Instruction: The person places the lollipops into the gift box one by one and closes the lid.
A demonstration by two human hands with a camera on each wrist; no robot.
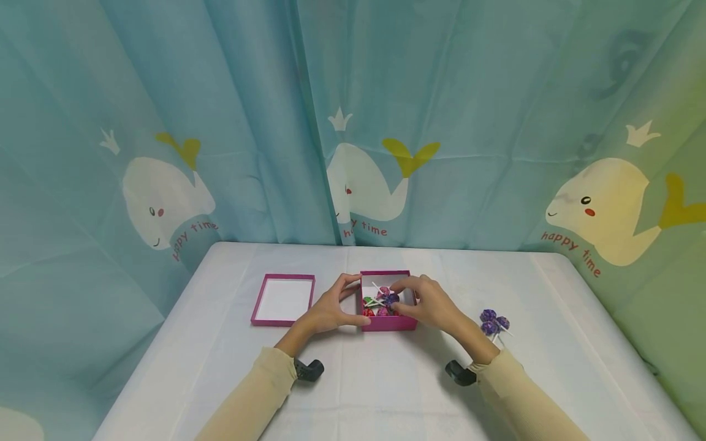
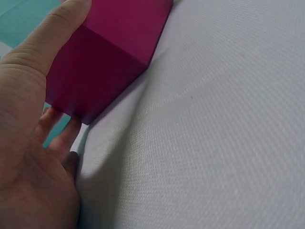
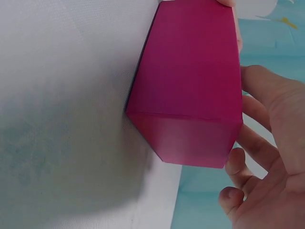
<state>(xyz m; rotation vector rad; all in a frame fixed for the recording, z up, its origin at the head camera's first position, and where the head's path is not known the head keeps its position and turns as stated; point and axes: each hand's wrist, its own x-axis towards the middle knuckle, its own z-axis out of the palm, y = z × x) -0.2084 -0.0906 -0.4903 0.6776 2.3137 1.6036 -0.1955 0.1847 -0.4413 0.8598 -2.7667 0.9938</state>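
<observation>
An uncovered magenta box (image 1: 389, 324) with a white inside stands on the table, holding several lollipops in red, pink, green and purple wrappers. My left hand (image 1: 330, 307) grips the box's left side, the thumb at the near corner and the fingers at the far one. In the left wrist view that thumb lies over the magenta wall (image 2: 100, 71). My right hand (image 1: 430, 302) reaches over the box's right wall, thumb and forefinger pinching a purple lollipop (image 1: 391, 299) inside. The right wrist view shows its other fingers (image 3: 259, 148) outside the box; the fingertips inside are hidden.
Left of the box lies its magenta-edged lid (image 1: 284, 300), white inside facing up. A small bunch of purple lollipops (image 1: 488, 328) lies right of my right forearm. A white cloth covers the table (image 1: 353, 392). Behind hangs a blue-green curtain (image 1: 248, 122) with whale prints.
</observation>
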